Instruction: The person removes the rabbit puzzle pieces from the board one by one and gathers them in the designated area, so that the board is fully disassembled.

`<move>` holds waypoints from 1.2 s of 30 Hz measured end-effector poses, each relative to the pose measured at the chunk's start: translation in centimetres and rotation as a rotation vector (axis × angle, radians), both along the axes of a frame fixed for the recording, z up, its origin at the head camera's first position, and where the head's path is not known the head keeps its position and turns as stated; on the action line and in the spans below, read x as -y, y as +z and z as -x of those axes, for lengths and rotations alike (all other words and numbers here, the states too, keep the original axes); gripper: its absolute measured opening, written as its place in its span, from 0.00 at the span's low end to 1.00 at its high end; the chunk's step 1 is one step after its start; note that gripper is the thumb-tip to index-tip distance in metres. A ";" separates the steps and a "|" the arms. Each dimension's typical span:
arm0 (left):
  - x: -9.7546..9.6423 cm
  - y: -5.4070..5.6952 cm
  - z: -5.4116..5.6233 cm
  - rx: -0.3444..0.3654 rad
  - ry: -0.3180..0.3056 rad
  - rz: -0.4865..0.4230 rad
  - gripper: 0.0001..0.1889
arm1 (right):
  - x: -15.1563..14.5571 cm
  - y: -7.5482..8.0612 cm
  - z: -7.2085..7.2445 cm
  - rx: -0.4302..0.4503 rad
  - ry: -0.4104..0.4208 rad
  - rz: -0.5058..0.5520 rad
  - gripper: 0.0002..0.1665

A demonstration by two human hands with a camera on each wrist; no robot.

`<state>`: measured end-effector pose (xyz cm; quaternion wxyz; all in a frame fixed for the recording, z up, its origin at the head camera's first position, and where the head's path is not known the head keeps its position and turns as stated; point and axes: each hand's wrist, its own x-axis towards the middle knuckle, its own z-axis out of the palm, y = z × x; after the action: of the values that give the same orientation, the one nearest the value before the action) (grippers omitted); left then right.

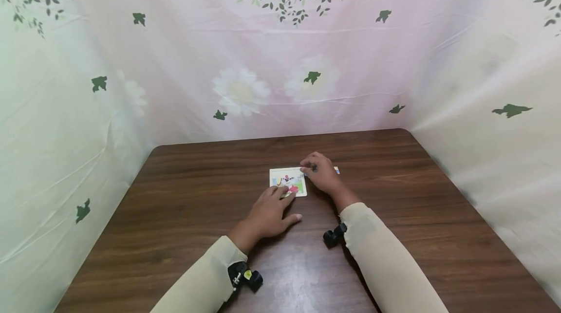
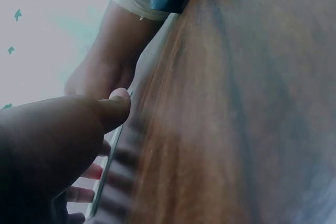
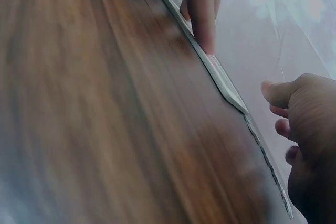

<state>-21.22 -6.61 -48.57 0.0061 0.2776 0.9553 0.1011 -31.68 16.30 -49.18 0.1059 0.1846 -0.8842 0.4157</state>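
Note:
A white-framed picture board [image 1: 273,173] with a colourful cartoon lies flat on the table. My left hand [image 1: 269,213] is on its near side, fingers spread and straight, with fingertips on the board's lower part and the thumb out over the wood. The board's raised edge [image 3: 223,85] shows in the right wrist view. My right hand [image 1: 322,174] is over the board's upper right corner, fingers bent toward the thumb; I cannot tell whether a small piece is between them. Partly hidden behind that hand, a small white-and-blue piece [image 1: 336,170] shows. A thin jagged-edged strip [image 3: 268,163] lies beyond the board's corner.
The dark wooden table [image 1: 197,191] has rounded far corners. A pale curtain [image 1: 271,113] with printed leaves, birds and daisies stands around its back and sides. Black wrist cameras [image 1: 335,236] are strapped over both light sleeves [image 1: 385,259].

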 end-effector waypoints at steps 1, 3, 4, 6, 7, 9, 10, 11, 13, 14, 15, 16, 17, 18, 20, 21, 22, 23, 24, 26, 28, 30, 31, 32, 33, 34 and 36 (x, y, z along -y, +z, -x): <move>-0.1 0.1 -0.1 0.007 0.000 0.004 0.39 | 0.2 0.0 0.0 0.001 0.008 0.000 0.10; -0.2 0.4 -0.2 0.022 0.002 0.012 0.39 | 0.5 0.1 -0.1 0.005 0.022 -0.003 0.10; -0.2 0.5 -0.3 0.029 0.005 0.017 0.40 | 0.7 0.1 -0.1 0.007 0.023 -0.008 0.09; -0.3 0.7 -0.5 0.035 0.009 0.024 0.40 | 0.9 0.2 -0.2 0.007 0.029 -0.019 0.10; -0.3 0.7 -0.5 0.038 0.011 0.030 0.40 | 1.0 0.2 -0.2 0.003 0.035 -0.024 0.10; -0.4 0.7 -0.6 0.044 0.012 0.039 0.41 | 1.2 0.1 -0.1 -0.003 0.047 -0.032 0.10; -0.4 0.7 -0.6 0.047 0.014 0.044 0.41 | 1.4 0.2 -0.2 -0.006 0.056 -0.034 0.10; -0.4 0.6 -0.6 0.048 0.015 0.049 0.42 | 1.4 0.2 -0.2 -0.009 0.068 -0.037 0.10; -0.5 0.5 -0.7 0.055 0.016 0.061 0.43 | 1.6 0.3 -0.2 -0.012 0.087 -0.034 0.10; -0.6 0.5 -0.8 0.057 0.016 0.061 0.43 | 1.7 0.3 -0.2 -0.010 0.094 -0.032 0.10; -0.6 0.4 -0.8 0.060 0.015 0.066 0.44 | 1.8 0.4 -0.3 -0.004 0.102 -0.029 0.10; -0.7 0.3 -0.9 0.063 0.015 0.068 0.44 | 1.8 0.4 -0.3 0.004 0.113 -0.026 0.10; -0.7 0.3 -1.0 0.066 0.016 0.068 0.45 | 1.9 0.4 -0.2 0.009 0.123 -0.029 0.10; -0.8 0.2 -1.1 0.069 0.017 0.067 0.45 | 2.0 0.4 -0.2 0.015 0.132 -0.033 0.10; -0.9 0.1 -1.2 0.072 0.017 0.061 0.46 | 2.1 0.3 -0.1 0.023 0.150 -0.048 0.10; -0.9 0.0 -1.3 0.075 0.018 0.059 0.46 | 2.2 0.4 -0.1 0.030 0.159 -0.053 0.10; -1.0 -0.1 -1.3 0.077 0.019 0.054 0.46 | 2.4 0.4 -0.1 0.033 0.166 -0.060 0.10; -1.0 -0.2 -1.3 0.082 0.019 0.050 0.46 | 2.5 0.3 0.0 0.031 0.173 -0.070 0.10; -1.0 -0.3 -1.3 0.084 0.017 0.047 0.46 | 2.7 0.4 0.0 0.033 0.178 -0.073 0.09; -1.0 -0.4 -1.3 0.090 0.016 0.045 0.46 | 3.1 0.4 0.1 0.033 0.185 -0.077 0.09; -1.0 -0.5 -1.3 0.100 0.017 0.050 0.46 | 3.5 0.4 0.3 0.035 0.197 -0.087 0.09; -0.9 -0.5 -1.4 0.103 0.020 0.057 0.46 | 3.9 0.4 0.4 0.045 0.213 -0.095 0.09; -0.9 -0.5 -1.4 0.106 0.021 0.059 0.46 | 4.1 0.4 0.5 0.051 0.221 -0.099 0.09; -0.9 -0.5 -1.4 0.105 0.022 0.060 0.46 | 4.3 0.4 0.5 0.058 0.229 -0.100 0.09; -0.9 -0.5 -1.4 0.104 0.021 0.060 0.46 | 4.4 0.4 0.6 0.073 0.235 -0.100 0.09; -0.9 -0.6 -1.3 0.105 0.021 0.061 0.47 | 4.5 0.3 0.6 0.087 0.238 -0.101 0.08; -0.9 -0.7 -1.3 0.103 0.019 0.060 0.47 | 4.7 0.2 0.5 0.118 0.235 -0.100 0.07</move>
<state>-19.89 -5.72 -49.22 0.0626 0.2624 0.9590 0.0865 -32.21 11.62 -48.96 -0.0051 0.2671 -0.8808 0.3909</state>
